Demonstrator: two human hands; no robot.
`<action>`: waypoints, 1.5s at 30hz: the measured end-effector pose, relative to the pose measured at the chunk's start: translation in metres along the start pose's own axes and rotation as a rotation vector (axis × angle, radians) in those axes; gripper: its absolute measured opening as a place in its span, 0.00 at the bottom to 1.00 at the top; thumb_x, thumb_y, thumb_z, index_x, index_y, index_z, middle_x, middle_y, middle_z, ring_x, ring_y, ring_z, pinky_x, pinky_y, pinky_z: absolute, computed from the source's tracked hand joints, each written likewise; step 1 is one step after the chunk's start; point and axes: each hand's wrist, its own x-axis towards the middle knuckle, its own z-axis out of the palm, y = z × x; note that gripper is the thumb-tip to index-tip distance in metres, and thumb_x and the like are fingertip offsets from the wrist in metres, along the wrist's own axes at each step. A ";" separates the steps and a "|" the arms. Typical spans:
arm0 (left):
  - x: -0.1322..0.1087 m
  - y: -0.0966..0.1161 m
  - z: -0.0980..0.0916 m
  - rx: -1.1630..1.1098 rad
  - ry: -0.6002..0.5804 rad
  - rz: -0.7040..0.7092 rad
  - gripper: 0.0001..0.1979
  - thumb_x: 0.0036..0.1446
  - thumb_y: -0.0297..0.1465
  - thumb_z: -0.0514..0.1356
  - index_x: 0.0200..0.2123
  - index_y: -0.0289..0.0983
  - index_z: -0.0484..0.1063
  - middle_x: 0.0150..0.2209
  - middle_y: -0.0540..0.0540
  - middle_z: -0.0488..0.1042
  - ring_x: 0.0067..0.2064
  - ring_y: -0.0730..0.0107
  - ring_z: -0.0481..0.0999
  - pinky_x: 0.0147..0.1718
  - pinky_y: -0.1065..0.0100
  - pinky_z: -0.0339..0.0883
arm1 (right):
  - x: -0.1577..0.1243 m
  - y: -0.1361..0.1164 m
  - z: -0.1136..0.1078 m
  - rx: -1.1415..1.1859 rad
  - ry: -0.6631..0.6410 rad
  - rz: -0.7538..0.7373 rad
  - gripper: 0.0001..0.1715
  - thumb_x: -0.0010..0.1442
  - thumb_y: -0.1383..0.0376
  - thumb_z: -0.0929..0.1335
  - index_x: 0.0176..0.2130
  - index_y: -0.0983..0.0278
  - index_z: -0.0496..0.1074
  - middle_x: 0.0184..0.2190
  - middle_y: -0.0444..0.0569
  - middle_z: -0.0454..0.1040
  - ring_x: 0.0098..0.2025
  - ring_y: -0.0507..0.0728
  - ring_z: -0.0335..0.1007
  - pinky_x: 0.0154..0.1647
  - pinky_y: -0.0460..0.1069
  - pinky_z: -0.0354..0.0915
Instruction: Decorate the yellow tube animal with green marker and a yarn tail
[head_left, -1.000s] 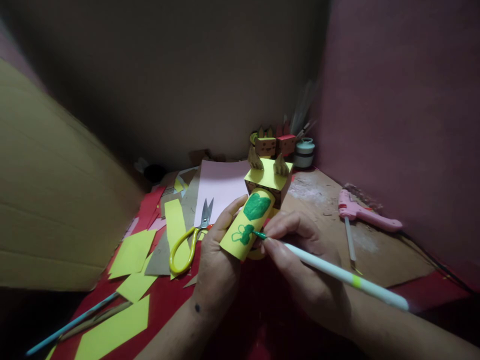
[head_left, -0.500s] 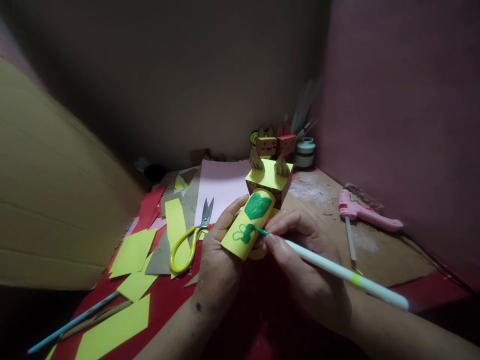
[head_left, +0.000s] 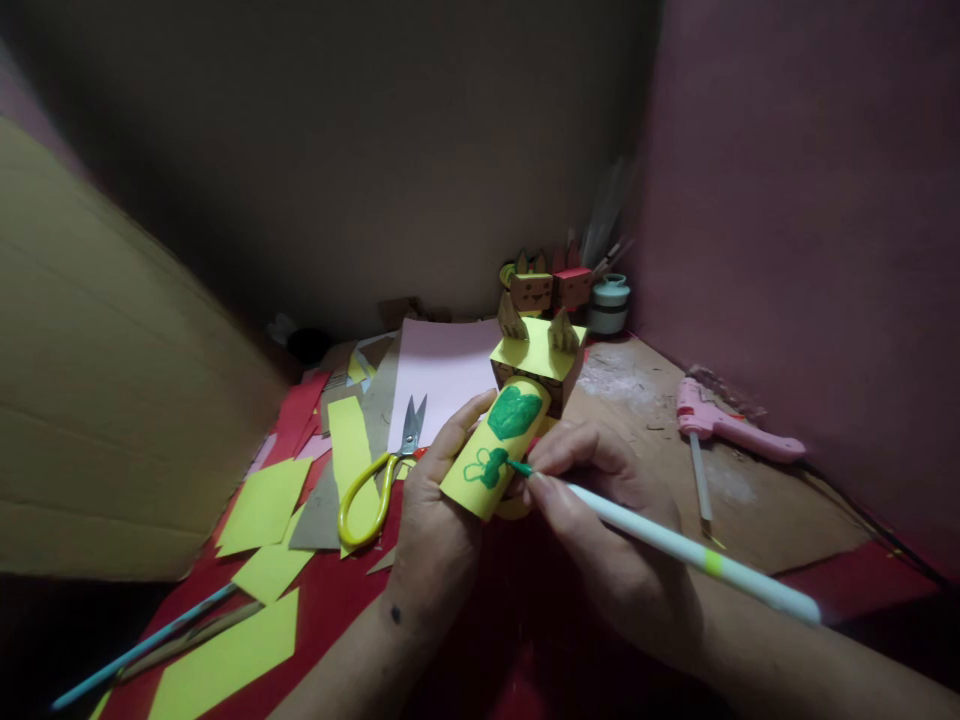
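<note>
My left hand (head_left: 442,490) is closed around a yellow paper tube (head_left: 469,485), part of a paper figure whose box head (head_left: 538,345) has two pointed cardboard ears. The tube bears a filled green heart (head_left: 515,412) and, below it, a green flower-like drawing (head_left: 486,467) with some petals filled and others only outlined. Between thumb and fingers, my right hand (head_left: 600,500) pinches a white felt-tip pen (head_left: 675,540). Its green tip is at the right edge of the flower; whether it touches the paper I cannot tell. The left fingertips behind the tube are mostly hidden.
Yellow-handled scissors (head_left: 375,490) lie open left of my hands among yellow paper pieces (head_left: 262,505) and a pink sheet (head_left: 446,375). A pink glue gun (head_left: 735,425) rests on cardboard at right. Behind stand two box-headed figures (head_left: 532,292) and a pale green jar (head_left: 609,305).
The pen tip has shifted very slightly down and away from the flower. Both hands keep the same hold, and the figure is almost still.
</note>
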 end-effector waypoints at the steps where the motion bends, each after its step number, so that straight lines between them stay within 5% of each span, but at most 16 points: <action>1: 0.000 0.000 0.000 -0.003 0.000 -0.001 0.24 0.52 0.32 0.69 0.53 0.41 0.75 0.49 0.44 0.79 0.48 0.57 0.78 0.42 0.67 0.73 | 0.000 0.000 0.000 -0.002 -0.003 -0.004 0.03 0.62 0.67 0.68 0.34 0.59 0.69 0.29 0.44 0.71 0.33 0.54 0.69 0.30 0.50 0.65; 10: -0.002 0.000 0.002 -0.004 0.028 0.000 0.22 0.51 0.29 0.69 0.51 0.43 0.76 0.45 0.48 0.81 0.44 0.64 0.79 0.36 0.73 0.73 | -0.001 0.002 -0.001 0.032 0.005 -0.022 0.03 0.62 0.68 0.67 0.36 0.59 0.70 0.31 0.44 0.71 0.32 0.53 0.69 0.31 0.50 0.64; 19: 0.002 0.002 0.007 -0.042 0.086 0.030 0.28 0.47 0.35 0.70 0.54 0.43 0.75 0.44 0.44 0.81 0.44 0.54 0.79 0.40 0.60 0.75 | -0.002 0.003 -0.001 0.001 0.013 0.008 0.03 0.63 0.68 0.67 0.36 0.59 0.69 0.30 0.43 0.71 0.30 0.52 0.67 0.28 0.49 0.62; 27: 0.003 0.002 0.008 -0.036 0.095 0.046 0.28 0.47 0.36 0.69 0.54 0.42 0.75 0.45 0.44 0.81 0.46 0.52 0.79 0.43 0.58 0.75 | -0.003 0.003 -0.001 -0.025 0.016 0.002 0.04 0.63 0.68 0.67 0.34 0.60 0.68 0.30 0.44 0.72 0.30 0.53 0.67 0.31 0.50 0.64; 35: 0.003 -0.004 0.001 -0.006 -0.004 0.037 0.24 0.51 0.30 0.69 0.53 0.42 0.75 0.49 0.48 0.80 0.47 0.64 0.78 0.43 0.72 0.73 | -0.002 0.002 -0.001 -0.037 0.015 -0.006 0.04 0.62 0.67 0.67 0.33 0.60 0.68 0.30 0.44 0.71 0.31 0.53 0.67 0.32 0.51 0.65; 45: 0.000 -0.005 0.001 -0.008 -0.016 0.043 0.22 0.53 0.30 0.69 0.52 0.42 0.75 0.49 0.49 0.80 0.48 0.66 0.79 0.43 0.74 0.73 | -0.002 0.003 -0.001 -0.029 0.005 -0.010 0.04 0.61 0.68 0.67 0.33 0.60 0.68 0.29 0.43 0.71 0.32 0.53 0.69 0.32 0.50 0.64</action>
